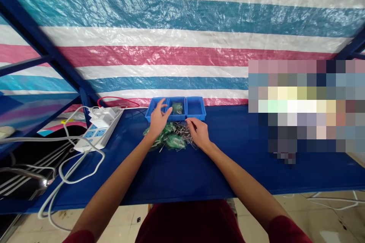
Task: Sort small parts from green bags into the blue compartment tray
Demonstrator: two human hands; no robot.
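Three blue plastic bins (175, 109) stand side by side at the back of the blue table top (182, 174). The middle bin holds a small green packet (177, 108). In front of the bins lies a heap of small green plastic bags (168, 138) with a tangle of thin metal pins (179, 128) on top. My left hand (159, 119) hangs over the left bin's front rim, fingers apart, holding nothing. My right hand (198, 133) rests on the heap's right side, fingertips among the pins. Whether those fingers grip anything is hidden.
A white power strip (98, 133) with white plug adapters lies left of the heap, trailing white cables over the table's left side. A red cable (118, 101) lies behind it. A striped tarpaulin (171, 38) forms the back wall. A pixelated patch covers the right side.
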